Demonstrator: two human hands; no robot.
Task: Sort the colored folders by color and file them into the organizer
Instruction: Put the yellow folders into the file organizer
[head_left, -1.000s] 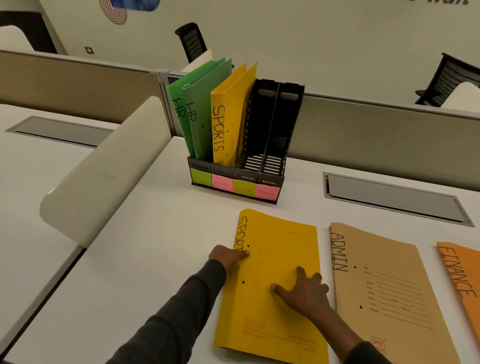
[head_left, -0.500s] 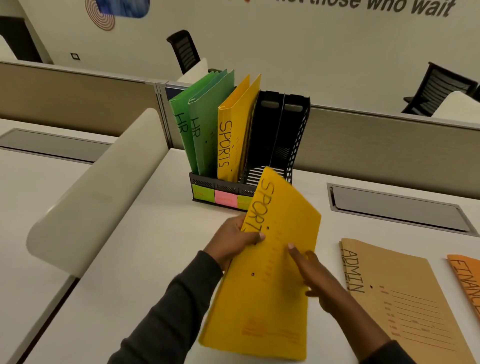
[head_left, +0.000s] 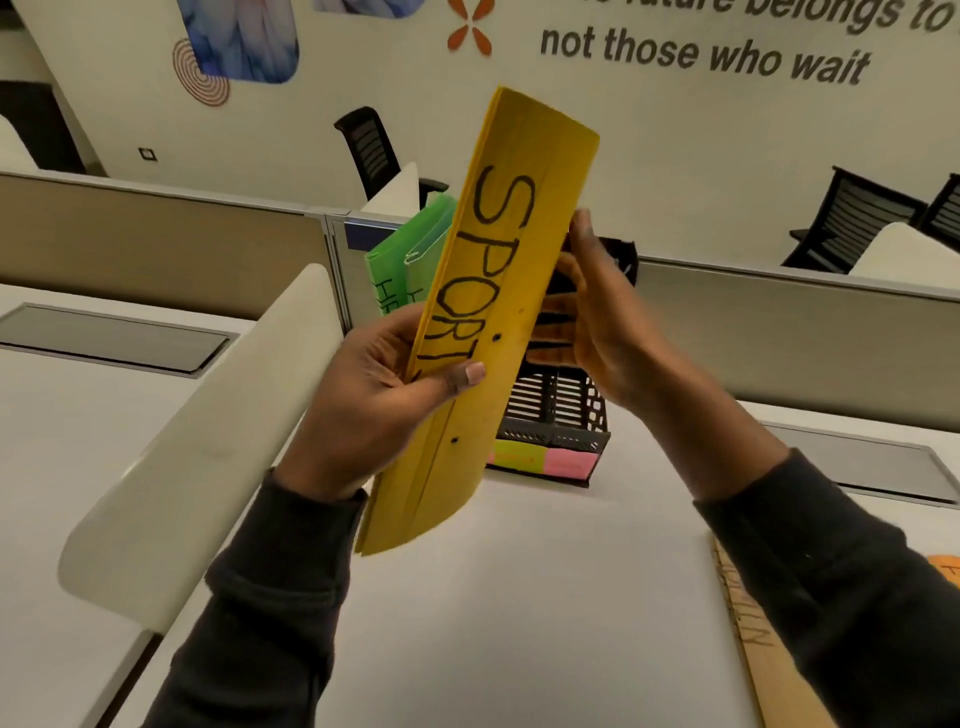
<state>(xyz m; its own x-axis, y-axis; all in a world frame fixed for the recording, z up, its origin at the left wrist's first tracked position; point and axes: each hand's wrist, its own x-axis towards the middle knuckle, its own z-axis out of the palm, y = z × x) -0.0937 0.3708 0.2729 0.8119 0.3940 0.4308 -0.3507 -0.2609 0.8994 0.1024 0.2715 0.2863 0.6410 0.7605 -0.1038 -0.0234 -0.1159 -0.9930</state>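
Above the white surface (head_left: 519, 597), the left hand (head_left: 374, 400) pinches a yellow folder (head_left: 498, 291) marked SPORT, held nearly upright; the right hand (head_left: 597, 332) lies open-fingered against its far edge. Behind stands the black organizer (head_left: 561, 415), holding green folders (head_left: 410, 260).

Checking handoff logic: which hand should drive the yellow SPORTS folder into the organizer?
Left. The left hand pinches the yellow SPORTS folder at its spine, thumb across the front. The right hand only steadies its far edge with open fingers, above the organizer.
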